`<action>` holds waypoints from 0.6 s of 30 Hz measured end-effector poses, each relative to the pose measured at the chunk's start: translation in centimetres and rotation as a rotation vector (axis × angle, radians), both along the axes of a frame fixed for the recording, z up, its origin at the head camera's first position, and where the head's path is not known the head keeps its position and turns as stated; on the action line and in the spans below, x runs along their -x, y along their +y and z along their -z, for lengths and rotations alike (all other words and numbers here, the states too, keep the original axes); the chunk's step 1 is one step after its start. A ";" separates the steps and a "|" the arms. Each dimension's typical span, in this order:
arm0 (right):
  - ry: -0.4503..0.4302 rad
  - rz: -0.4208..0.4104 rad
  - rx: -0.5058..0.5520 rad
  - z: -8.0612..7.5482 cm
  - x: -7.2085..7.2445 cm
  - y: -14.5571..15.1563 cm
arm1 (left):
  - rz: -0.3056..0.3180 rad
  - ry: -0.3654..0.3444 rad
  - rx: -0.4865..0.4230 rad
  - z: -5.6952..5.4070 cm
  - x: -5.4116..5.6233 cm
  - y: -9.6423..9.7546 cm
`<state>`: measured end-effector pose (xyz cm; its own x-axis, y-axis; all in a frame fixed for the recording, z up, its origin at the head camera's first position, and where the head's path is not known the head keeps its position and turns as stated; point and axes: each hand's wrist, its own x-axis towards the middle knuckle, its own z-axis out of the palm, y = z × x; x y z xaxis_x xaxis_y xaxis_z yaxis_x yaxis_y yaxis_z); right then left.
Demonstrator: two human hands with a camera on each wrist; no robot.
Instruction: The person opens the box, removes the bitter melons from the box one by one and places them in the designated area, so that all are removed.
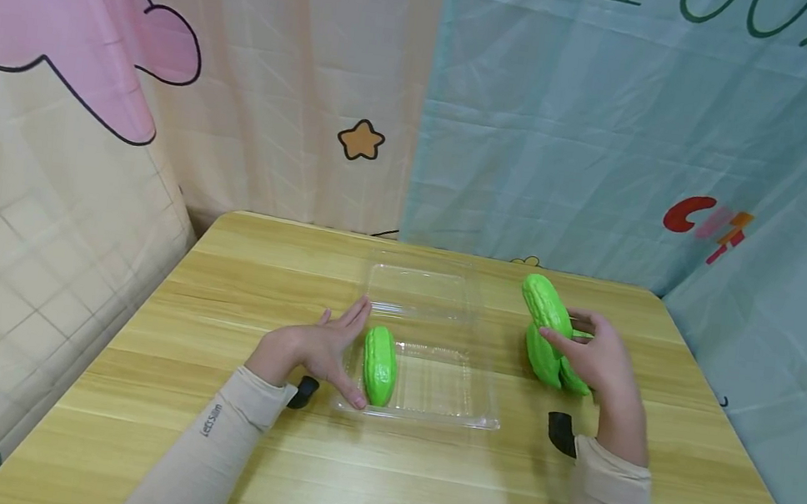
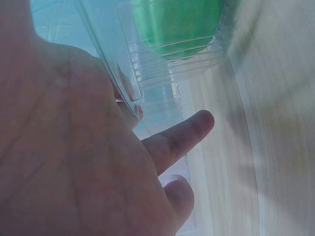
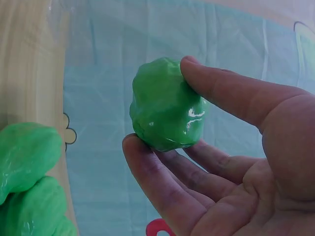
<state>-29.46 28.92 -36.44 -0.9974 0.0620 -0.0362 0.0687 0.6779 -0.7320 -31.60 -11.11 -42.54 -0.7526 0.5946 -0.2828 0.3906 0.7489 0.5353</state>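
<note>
My right hand (image 1: 602, 356) pinches a bumpy green bitter melon (image 1: 543, 296) between thumb and fingers, raised over the pile at the right. In the right wrist view the held melon (image 3: 165, 105) is seen end-on. Below it, more green bitter melons (image 1: 543, 360) lie together on the table. At the left, my left hand (image 1: 315, 352) rests along the side of a clear plastic box (image 1: 481, 421), fingers extended and thumb at its near corner. One bitter melon (image 1: 379, 367) lies lengthwise inside the box, against the left wall.
The box's clear lid (image 1: 421, 292) is folded back toward the far side of the wooden table (image 1: 420, 489). Printed curtains (image 1: 539, 134) hang behind the table's far edge and along both sides.
</note>
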 end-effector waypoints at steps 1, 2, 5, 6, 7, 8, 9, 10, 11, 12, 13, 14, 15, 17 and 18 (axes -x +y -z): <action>0.003 0.005 0.003 0.1 0.0 0.2 | 0.001 0.001 -0.002 0.0 0.0 0.0; 0.005 0.008 0.002 0.1 0.1 0.5 | 0.001 -0.001 -0.003 0.0 0.0 0.0; 0.015 0.019 -0.007 0.3 0.1 1.0 | 0.003 0.002 -0.004 0.0 0.0 0.0; 0.016 0.026 -0.002 0.3 0.1 1.2 | 0.004 0.001 -0.004 0.0 0.0 0.0; 0.017 0.034 0.005 0.4 0.1 1.3 | 0.005 0.001 -0.003 0.0 0.0 0.0; 0.016 0.042 0.009 0.4 0.1 1.5 | 0.006 0.002 -0.001 0.0 0.0 0.0; 0.017 0.051 0.016 0.4 0.1 1.6 | 0.008 0.004 0.000 0.0 0.1 -0.1; 0.016 0.059 0.023 0.5 0.1 1.8 | 0.009 0.006 0.000 0.0 0.1 -0.1; 0.014 0.068 0.030 0.5 0.1 2.0 | 0.011 0.006 0.001 0.0 0.1 -0.1; 0.015 0.074 0.030 0.6 0.1 2.1 | 0.012 0.008 0.001 0.0 0.1 -0.1; 0.016 0.081 0.031 0.7 0.2 2.2 | 0.014 0.010 0.001 0.0 0.1 -0.1; 0.016 0.087 0.029 0.7 0.2 2.4 | 0.016 0.012 0.001 0.0 0.1 -0.1; 0.017 0.096 0.025 0.8 0.3 2.5 | 0.017 0.012 0.000 0.0 0.1 -0.1; 0.017 0.120 0.014 0.9 0.3 2.8 | 0.019 0.013 0.000 0.1 0.1 -0.1; 0.016 0.133 0.012 1.0 0.4 3.0 | 0.021 0.014 -0.002 0.1 0.1 -0.1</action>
